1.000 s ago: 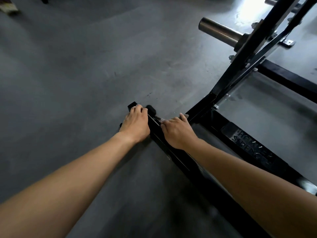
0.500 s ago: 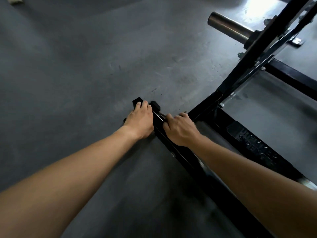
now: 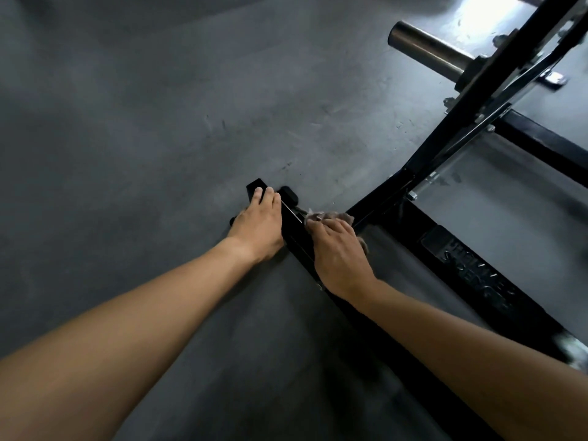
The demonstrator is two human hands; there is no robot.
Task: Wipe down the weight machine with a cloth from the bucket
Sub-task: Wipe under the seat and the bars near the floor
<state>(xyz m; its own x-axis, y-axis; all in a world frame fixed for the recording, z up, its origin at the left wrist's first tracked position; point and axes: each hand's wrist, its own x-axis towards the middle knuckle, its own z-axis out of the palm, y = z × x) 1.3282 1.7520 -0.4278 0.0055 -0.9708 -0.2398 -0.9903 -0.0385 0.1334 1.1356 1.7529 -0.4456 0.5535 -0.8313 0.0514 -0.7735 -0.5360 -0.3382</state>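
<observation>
Curled fingers (image 3: 329, 226) of the right hand (image 3: 342, 259) are closed over a crumpled grey-brown cloth (image 3: 332, 215), which is pressed against the black base bar (image 3: 294, 232) of the weight machine (image 3: 471, 265) — close to the joint where a slanted upright meets the frame. The left hand (image 3: 257, 229) is laid flat on the bar's far end, fingers straight and holding nothing. Both bare forearms are stretched forward. Beyond them, a steel plate sleeve (image 3: 426, 47) juts from the upright above a dark grey floor (image 3: 127, 122).
</observation>
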